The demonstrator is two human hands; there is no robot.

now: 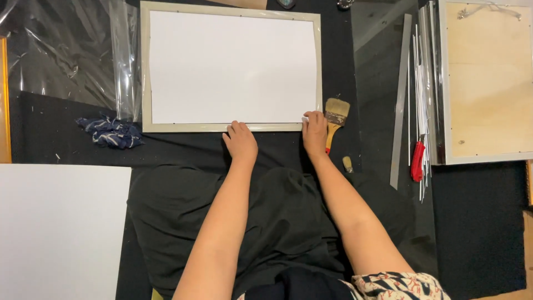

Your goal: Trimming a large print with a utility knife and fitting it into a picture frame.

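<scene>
Lower left: white board. Left of centre: blue patterned cloth.

Upper centre: cream frame holding white sheet.

Left hand, fingers together, presses the frame's bottom rail. Right hand pinches the sheet's lower right corner. Best kept even and flat, by my judgement.

Right: paintbrush just beside the right hand, metal ruler, red-handled cutter, wooden-backed frame. Open dark mat below the frame.

A clear plastic bag lies crumpled and shiny just left of the frame, its right edge touching the frame's left side. It is see-through, with the dark mat showing through it. Right of the frame lies a flat clear sheet; whether it is wrapping cannot be told. No labels, signs or screens show.
</scene>
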